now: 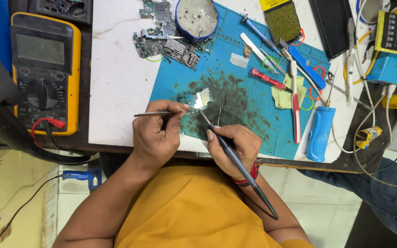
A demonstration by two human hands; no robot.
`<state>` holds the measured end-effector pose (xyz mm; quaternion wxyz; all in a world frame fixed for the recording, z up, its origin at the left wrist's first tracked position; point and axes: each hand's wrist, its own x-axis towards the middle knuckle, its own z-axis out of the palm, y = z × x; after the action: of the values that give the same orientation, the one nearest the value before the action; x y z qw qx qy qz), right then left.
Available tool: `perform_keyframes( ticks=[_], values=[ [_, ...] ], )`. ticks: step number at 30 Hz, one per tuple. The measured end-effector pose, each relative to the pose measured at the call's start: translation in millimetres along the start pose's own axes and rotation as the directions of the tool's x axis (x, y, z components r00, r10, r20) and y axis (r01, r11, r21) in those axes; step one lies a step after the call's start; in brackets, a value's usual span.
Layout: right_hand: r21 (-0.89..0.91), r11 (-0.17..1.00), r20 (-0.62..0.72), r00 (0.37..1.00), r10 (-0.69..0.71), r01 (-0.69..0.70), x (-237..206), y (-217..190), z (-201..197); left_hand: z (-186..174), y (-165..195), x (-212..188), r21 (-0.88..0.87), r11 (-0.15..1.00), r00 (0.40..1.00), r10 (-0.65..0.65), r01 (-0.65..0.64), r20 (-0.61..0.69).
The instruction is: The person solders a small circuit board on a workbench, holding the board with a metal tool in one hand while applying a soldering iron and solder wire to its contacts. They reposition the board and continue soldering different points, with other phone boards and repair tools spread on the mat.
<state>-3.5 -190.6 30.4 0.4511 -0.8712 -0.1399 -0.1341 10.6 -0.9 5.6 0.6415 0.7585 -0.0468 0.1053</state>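
Head view: left hand [155,135] pinches tweezers [159,113] steadying the small circuit board [195,99]; right hand [233,147] grips a soldering iron [235,158], tip probably touching it.

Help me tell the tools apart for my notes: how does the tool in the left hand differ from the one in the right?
The tweezers in the left hand are bare silver metal, lying nearly level; the soldering iron in the right hand is dark, thicker and slanted steeply. The tweezers have no cable; the soldering iron trails one. Both tips meet at the small circuit board.
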Motion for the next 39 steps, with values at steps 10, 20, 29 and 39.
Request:
perform_keyframes(
  ticks=[10, 20, 29, 39],
  values=[
    [-0.004, 1.000, 0.008, 1.000, -0.022, 0.022, -0.3, 0.6, 0.7, 0.4, -1.6, -1.3, 0.009, 1.000, 1.000, 0.022, -0.022, -0.009],
    [-0.045, 0.999, -0.012, 1.000, -0.028, 0.028, -1.0, 1.0, 1.4, 0.9, -1.7, -1.5, -0.013, 1.000, 1.000, 0.020, -0.020, -0.007],
    [-0.054, 0.998, -0.017, 0.999, -0.042, 0.041, -0.1, 0.3, 0.7, 1.1, -1.0, -1.0, -0.014, 1.000, 1.000, 0.013, -0.013, -0.007],
    [-0.065, 0.997, -0.030, 0.998, -0.050, 0.048, 0.6, -2.0, 1.8, 0.4, -1.1, -2.1, -0.017, 1.000, 1.000, -0.006, 0.006, -0.007]
  ],
)
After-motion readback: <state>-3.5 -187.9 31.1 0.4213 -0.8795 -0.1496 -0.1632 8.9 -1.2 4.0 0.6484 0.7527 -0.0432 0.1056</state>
